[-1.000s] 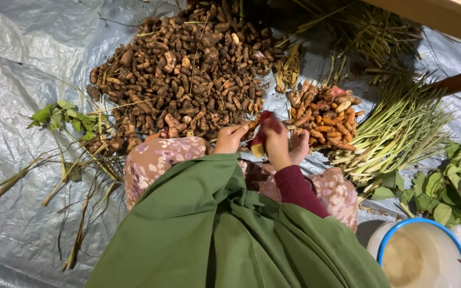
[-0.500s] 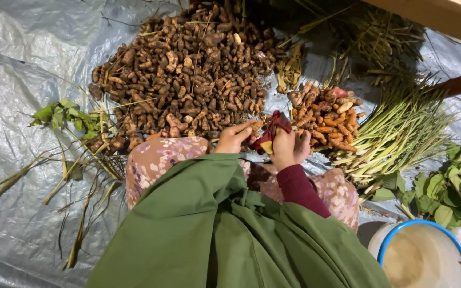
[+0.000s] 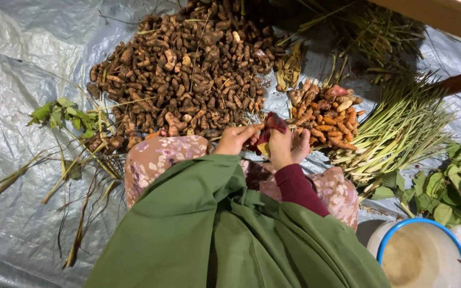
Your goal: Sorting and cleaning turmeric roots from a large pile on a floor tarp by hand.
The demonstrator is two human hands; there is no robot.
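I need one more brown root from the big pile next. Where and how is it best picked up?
Probably at the near edge of the brown root pile, by the knee, where single roots lie loose. Come from above and close the grip across a root's narrow middle, since they are short and knobby, lying flat on the grey tarp.

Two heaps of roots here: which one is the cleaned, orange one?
The small heap right of the hands, beside the green stalks. Its roots show orange; the big heap further left is dull brown and far larger.
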